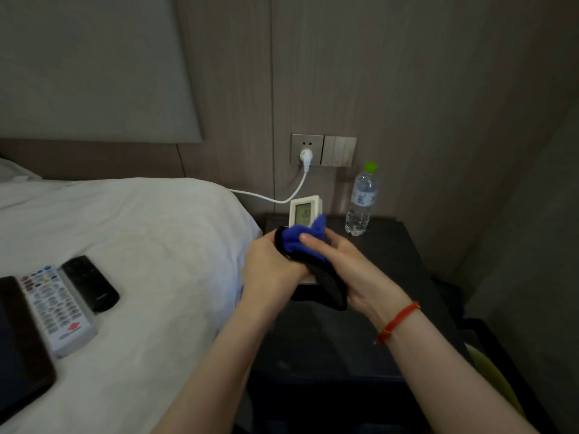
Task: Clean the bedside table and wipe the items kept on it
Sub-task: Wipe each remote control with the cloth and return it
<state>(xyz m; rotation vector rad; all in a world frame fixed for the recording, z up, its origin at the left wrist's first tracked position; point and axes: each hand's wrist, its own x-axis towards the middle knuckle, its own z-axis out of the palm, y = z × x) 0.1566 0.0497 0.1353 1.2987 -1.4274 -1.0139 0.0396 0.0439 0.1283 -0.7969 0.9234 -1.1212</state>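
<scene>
Above the dark bedside table [385, 264], my left hand [269, 267] holds a white remote with a small display [305, 213] upright, its lower part hidden behind the cloth. My right hand [344, 267] grips a blue and black cloth [300, 242] and presses it against the front of that remote, thumb on the blue part. A clear water bottle with a green cap [362, 202] stands on the table near the wall.
On the white bed [141, 233] at left lie a white remote with many buttons [56, 308], a black remote [91, 283] and a dark flat tablet-like object [18, 349]. A white plug and cable [305, 158] hang from the wall socket beside switches [340, 151].
</scene>
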